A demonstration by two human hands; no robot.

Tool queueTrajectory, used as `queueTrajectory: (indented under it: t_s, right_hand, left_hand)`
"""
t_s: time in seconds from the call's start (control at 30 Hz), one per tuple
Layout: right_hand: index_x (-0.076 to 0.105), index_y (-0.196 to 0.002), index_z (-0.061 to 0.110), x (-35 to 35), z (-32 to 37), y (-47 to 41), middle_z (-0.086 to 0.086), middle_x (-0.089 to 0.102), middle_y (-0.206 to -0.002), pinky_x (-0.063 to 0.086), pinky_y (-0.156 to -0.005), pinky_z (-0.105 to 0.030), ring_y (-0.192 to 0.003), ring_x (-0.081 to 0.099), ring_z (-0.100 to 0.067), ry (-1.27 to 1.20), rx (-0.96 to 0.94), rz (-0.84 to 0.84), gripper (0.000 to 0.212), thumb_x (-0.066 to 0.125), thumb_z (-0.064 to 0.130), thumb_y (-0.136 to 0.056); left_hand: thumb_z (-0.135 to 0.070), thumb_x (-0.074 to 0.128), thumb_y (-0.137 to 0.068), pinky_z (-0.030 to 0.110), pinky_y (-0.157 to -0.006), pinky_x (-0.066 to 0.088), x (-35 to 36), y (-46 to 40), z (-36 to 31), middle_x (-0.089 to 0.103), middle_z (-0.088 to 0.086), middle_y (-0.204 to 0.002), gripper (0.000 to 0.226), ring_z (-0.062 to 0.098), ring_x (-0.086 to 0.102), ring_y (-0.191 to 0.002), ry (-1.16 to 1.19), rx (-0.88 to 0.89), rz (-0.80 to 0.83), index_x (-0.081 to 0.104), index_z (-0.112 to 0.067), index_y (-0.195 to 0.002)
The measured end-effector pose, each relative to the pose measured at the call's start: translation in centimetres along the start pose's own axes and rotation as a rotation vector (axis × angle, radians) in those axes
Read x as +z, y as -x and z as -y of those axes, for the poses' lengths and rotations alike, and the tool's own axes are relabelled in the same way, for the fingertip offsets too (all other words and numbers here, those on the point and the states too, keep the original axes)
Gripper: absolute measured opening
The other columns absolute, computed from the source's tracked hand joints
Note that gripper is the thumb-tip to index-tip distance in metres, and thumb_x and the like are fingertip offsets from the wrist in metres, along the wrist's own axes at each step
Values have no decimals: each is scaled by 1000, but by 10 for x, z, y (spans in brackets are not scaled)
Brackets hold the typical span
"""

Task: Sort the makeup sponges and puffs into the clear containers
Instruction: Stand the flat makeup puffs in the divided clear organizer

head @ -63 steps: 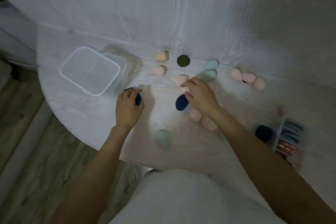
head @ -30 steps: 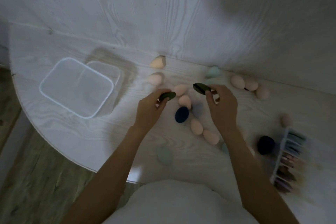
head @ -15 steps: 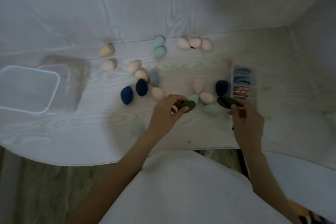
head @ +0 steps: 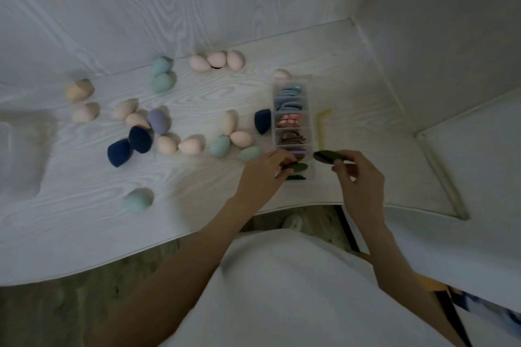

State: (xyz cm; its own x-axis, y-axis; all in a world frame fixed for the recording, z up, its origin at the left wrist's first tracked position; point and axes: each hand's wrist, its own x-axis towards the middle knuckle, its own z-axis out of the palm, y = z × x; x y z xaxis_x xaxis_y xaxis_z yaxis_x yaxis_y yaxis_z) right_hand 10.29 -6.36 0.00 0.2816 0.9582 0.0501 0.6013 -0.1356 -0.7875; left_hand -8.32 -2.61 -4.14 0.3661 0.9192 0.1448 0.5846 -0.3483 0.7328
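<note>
A white wood-grain table is set into a pale corner, scattered with egg-shaped sponges. A clear divided container lies with its long axis running away from the viewer. The right hand pinches a dark green puff, held flat just right of the container. The left hand pinches another green puff at the nearest compartment.

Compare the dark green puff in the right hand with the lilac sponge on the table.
The dark green puff is thin and flat; the lilac sponge is plump and egg-shaped. The puff is pinched in the right hand beside the divided clear organizer; the sponge rests on the table among peach sponges. The puff is dark, the sponge pale. Neither is in a container yet.
</note>
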Motion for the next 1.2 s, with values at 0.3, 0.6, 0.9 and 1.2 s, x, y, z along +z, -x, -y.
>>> queueTrajectory:
  t_s: [0.3, 0.6, 0.9, 1.2]
  right_hand:
    - [64, -102, 11, -6, -17, -15, -1, 67, -92, 46, -72, -13, -81, 63, -15, -72, -67, 111, 13, 58, 9, -90]
    - [66, -97, 9, 2, -21, -15, -2, 67, -87, 39, -66, -2, -71, 59, -10, -23, -187, 154, 11, 64, 10, -87]
    - [66, -96, 7, 6, -25, -14, -4, 64, -90, 41, -69, -3, -72, 57, -8, -18, -278, 170, 11, 64, 9, -85]
    - [72, -82, 12, 44, -25, -20, -6, 66, -85, 48, -64, -29, -72, 61, -22, 443, -549, 268, 10, 76, 12, -73]
  left_hand:
    - [-25, 58, -84, 25, -65, 45, 14, 1, -1, 72, 1, -78, 17, 18, 64, -66, -416, 84, -15, 73, -18, -86]
    - [-35, 59, -86, 34, -77, 43, 21, 17, -12, 69, 0, -101, 25, 21, 60, -91, -651, 41, 11, 71, -21, -102]
    - [-51, 43, -85, 31, -71, 37, 13, 13, -16, 73, -8, -88, 39, 18, 57, -81, -578, -81, 64, 74, -28, -92]
    - [-33, 77, -72, 31, -70, 44, 11, 21, -7, 73, -3, -89, 24, 21, 60, -80, -582, 27, 44, 74, -22, -93]
